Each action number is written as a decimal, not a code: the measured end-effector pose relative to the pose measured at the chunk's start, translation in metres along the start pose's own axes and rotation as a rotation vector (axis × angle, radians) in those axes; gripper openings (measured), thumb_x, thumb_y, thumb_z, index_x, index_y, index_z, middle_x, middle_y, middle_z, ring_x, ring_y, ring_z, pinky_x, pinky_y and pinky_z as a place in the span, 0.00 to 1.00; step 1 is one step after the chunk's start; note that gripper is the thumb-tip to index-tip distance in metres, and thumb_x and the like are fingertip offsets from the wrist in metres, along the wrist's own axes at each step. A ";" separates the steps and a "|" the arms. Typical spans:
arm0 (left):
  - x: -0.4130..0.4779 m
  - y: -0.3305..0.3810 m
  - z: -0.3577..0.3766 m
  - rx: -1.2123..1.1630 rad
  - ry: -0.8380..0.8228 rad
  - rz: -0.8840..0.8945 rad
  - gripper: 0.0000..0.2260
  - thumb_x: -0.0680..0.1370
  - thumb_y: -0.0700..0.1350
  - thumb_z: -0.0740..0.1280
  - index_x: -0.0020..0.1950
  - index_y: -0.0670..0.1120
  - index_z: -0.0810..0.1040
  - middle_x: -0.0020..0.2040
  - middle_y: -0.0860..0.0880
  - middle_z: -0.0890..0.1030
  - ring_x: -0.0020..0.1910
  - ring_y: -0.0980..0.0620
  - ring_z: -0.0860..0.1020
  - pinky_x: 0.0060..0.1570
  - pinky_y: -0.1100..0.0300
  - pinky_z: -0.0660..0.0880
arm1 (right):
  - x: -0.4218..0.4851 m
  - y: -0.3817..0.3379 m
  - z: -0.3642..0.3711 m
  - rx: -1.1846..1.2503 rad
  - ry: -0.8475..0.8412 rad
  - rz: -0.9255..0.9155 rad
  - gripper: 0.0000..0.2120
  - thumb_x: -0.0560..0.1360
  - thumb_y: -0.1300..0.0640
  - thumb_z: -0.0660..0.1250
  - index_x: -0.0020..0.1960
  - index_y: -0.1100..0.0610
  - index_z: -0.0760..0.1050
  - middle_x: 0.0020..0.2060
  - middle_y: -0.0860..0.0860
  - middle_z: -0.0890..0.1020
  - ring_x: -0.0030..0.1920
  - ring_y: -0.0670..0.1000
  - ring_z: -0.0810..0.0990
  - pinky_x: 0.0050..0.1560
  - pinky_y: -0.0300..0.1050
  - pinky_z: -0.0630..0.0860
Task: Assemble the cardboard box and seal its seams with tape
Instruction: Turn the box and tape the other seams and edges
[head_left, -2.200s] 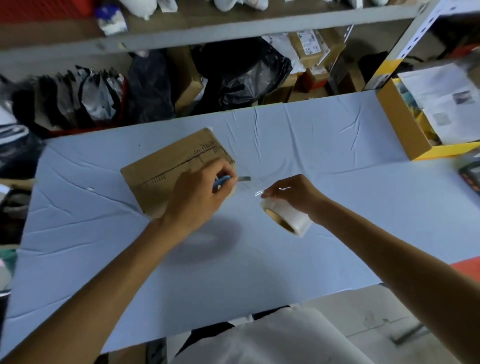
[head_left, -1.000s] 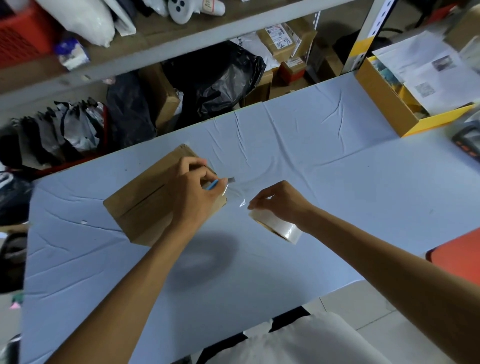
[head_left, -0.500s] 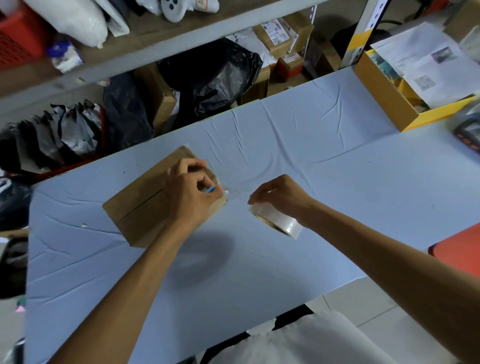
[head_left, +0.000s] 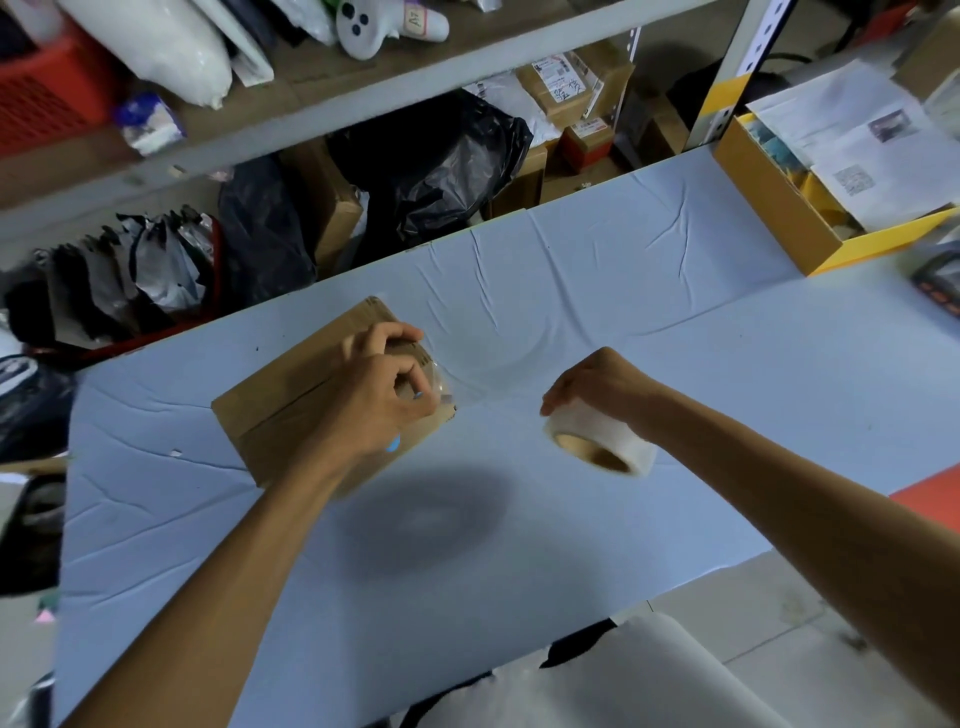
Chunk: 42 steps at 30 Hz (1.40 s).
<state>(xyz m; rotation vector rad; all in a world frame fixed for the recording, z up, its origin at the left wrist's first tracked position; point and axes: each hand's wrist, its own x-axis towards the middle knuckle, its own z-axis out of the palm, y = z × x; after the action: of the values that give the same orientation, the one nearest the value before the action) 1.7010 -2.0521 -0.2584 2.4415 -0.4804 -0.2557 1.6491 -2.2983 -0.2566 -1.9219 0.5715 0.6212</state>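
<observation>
A closed brown cardboard box (head_left: 291, 410) lies on the pale blue table (head_left: 519, 519), left of centre, with a seam running along its top. My left hand (head_left: 379, 395) rests on the box's right end, closed around a small blue-handled cutter (head_left: 393, 444) and pressing a loose end of clear tape onto the cardboard. My right hand (head_left: 602, 384) grips a roll of clear tape (head_left: 602, 441) from above, held just over the table to the right of the box and apart from it.
A yellow cardboard tray (head_left: 779, 208) with papers stands at the table's far right. A dark device (head_left: 940, 286) lies at the right edge. Shelving with black bags (head_left: 431, 156) and parcels runs behind the table's far edge. A red surface (head_left: 930, 499) shows at right.
The tape strip stretched between box and roll is cut; my right hand has drawn the roll away to the right. My left hand has pulled the cutter blade in and pressed down on the box end.
</observation>
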 end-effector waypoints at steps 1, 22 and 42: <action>0.001 0.002 -0.005 -0.009 -0.044 0.010 0.09 0.68 0.51 0.74 0.30 0.53 0.77 0.61 0.60 0.68 0.60 0.53 0.60 0.59 0.61 0.58 | 0.003 0.005 -0.003 -0.036 0.007 -0.027 0.09 0.72 0.63 0.66 0.41 0.57 0.85 0.35 0.43 0.83 0.36 0.38 0.77 0.35 0.31 0.69; -0.004 0.002 -0.011 -0.054 -0.155 0.008 0.07 0.67 0.55 0.75 0.33 0.56 0.80 0.64 0.63 0.68 0.64 0.58 0.57 0.63 0.59 0.58 | 0.016 0.040 0.043 0.074 0.016 -0.016 0.08 0.75 0.52 0.70 0.44 0.56 0.75 0.36 0.54 0.73 0.35 0.52 0.68 0.32 0.41 0.61; -0.004 0.000 -0.012 -0.016 -0.128 0.030 0.07 0.68 0.55 0.74 0.35 0.54 0.82 0.64 0.64 0.68 0.66 0.55 0.59 0.62 0.60 0.56 | 0.019 0.019 0.046 -0.093 0.208 0.025 0.25 0.75 0.56 0.65 0.67 0.60 0.58 0.54 0.59 0.75 0.54 0.63 0.76 0.57 0.59 0.75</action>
<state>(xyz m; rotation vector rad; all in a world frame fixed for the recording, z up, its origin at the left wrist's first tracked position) 1.7005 -2.0439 -0.2489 2.4097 -0.5679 -0.4040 1.6433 -2.2661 -0.2988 -2.0844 0.7088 0.4735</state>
